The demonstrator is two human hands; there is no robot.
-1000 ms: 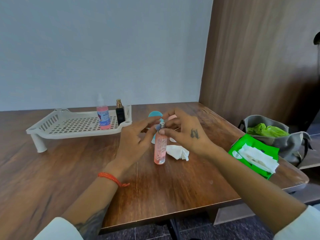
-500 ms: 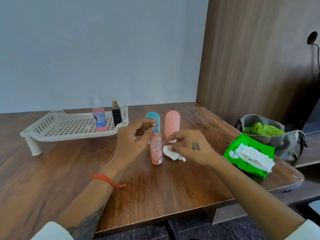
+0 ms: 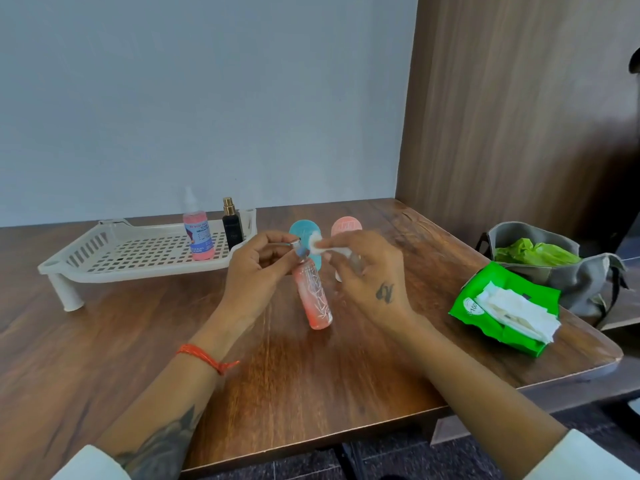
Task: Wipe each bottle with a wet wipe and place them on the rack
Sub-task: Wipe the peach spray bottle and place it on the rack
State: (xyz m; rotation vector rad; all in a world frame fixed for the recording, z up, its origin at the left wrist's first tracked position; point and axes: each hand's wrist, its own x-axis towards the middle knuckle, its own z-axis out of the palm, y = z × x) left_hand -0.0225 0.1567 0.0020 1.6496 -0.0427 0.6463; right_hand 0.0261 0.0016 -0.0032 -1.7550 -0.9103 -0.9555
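Probably a home or small office corner: wooden table (image 3: 311,368) pushed against a plain pale-blue wall (image 3: 207,98), wood-panelled partition (image 3: 519,116) on the right, grey bag (image 3: 581,282) and green wet-wipe pack (image 3: 498,306) lying about.

Both hands up, mid-frame, fingertips nearly meeting.
My left hand (image 3: 258,268) pinches with curled fingers; my right hand (image 3: 367,271) pinches too, knuckles toward camera.
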